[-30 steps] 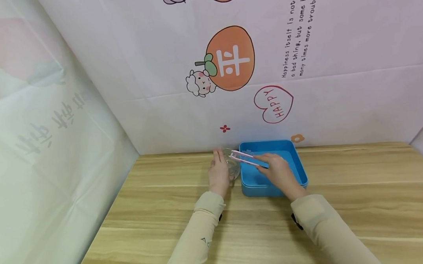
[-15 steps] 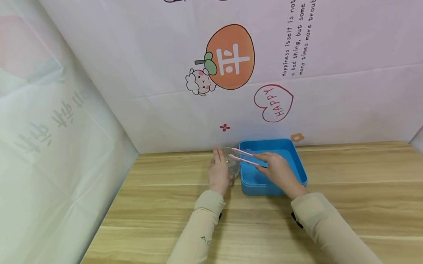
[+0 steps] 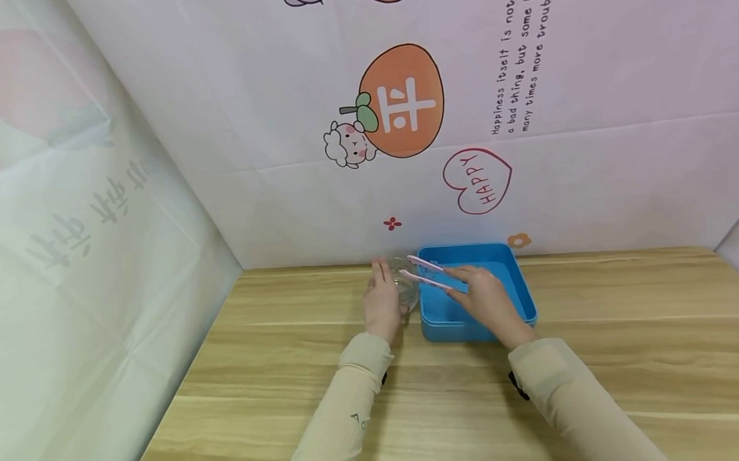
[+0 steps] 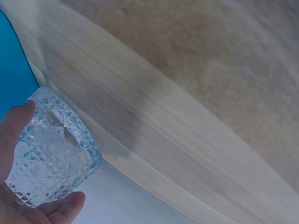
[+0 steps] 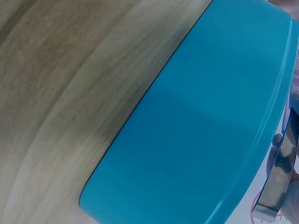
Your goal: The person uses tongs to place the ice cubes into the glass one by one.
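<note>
In the head view my left hand (image 3: 382, 305) holds a clear cut-glass bowl (image 3: 409, 295) just left of a blue box. The left wrist view shows the thumb on one side of the faceted glass bowl (image 4: 49, 149) and the fingers on the other. My right hand (image 3: 487, 299), over the blue box (image 3: 473, 330), grips a pair of tongs (image 3: 432, 282) with pale pink arms. The tongs' arms stand apart, their tips over the bowl with nothing visible between them. A shiny metal part of the tongs (image 5: 275, 184) shows in the right wrist view.
Small clear shapes (image 3: 432, 269) show inside the box at its back left. The box and bowl stand near the back edge of the wooden table (image 3: 277, 386), close to a printed white backdrop (image 3: 307, 212). Another white sheet (image 3: 118, 283) hangs at the left.
The tongs' tips were close together over the bowl a second ago and have since spread apart. My left hand, the bowl and the box have stayed in place.
</note>
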### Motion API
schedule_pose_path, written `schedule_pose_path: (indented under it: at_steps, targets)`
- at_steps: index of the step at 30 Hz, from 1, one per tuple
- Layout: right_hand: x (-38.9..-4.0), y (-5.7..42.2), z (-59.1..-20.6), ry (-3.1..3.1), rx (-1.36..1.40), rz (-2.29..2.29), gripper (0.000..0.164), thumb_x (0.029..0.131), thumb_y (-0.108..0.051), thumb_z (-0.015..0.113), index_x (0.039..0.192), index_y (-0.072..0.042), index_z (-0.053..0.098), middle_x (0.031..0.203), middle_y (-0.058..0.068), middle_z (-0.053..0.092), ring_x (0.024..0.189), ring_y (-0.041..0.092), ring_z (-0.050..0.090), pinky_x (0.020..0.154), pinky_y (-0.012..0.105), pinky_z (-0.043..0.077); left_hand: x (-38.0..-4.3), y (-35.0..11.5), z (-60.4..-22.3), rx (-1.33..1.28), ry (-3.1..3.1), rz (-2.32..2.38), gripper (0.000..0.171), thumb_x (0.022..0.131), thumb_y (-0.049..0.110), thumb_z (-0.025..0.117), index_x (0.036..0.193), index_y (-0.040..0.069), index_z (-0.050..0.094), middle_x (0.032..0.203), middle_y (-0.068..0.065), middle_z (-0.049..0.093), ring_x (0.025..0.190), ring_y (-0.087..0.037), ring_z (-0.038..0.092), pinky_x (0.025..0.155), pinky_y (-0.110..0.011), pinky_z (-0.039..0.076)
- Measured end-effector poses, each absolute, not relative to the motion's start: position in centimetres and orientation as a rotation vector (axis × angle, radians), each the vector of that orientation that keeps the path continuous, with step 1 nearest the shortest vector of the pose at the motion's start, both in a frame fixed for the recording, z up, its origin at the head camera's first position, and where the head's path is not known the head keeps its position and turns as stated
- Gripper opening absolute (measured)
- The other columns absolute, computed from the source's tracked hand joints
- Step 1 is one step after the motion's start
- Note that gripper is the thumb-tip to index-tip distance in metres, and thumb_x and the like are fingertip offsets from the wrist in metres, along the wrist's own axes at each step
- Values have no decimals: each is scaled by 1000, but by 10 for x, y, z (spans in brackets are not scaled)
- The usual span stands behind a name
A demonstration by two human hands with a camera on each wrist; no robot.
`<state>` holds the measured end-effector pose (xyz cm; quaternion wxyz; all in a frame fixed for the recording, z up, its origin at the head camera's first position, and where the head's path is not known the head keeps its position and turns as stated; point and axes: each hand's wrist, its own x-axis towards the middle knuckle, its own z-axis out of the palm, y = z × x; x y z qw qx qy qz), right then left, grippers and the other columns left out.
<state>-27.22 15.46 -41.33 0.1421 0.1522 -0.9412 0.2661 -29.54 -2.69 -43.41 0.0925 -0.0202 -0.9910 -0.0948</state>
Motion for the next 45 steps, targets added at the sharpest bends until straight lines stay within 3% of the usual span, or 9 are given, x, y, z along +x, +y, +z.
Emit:
schedule_pose_path:
  at_steps: [13,45]
  targets:
    - [-275,157,-413,-2699,278,833,43,88,-13,67,129,-3,59,129,23,59,119,44,54,97,58,46,-296,-28,-435,-55,-2937,-289,107,72,32,83,150,-2,19,156,-18,27,117,-29,58,94,-36,53]
    - [-284,161,-430,-2846,189,696,40,87,-10,67,124,3,61,122,26,61,111,44,57,90,55,51,-296,-28,-434,-66,-2946,-264,107,73,32,82,151,-2,17,157,-18,25,119,-29,59,92,-36,54]
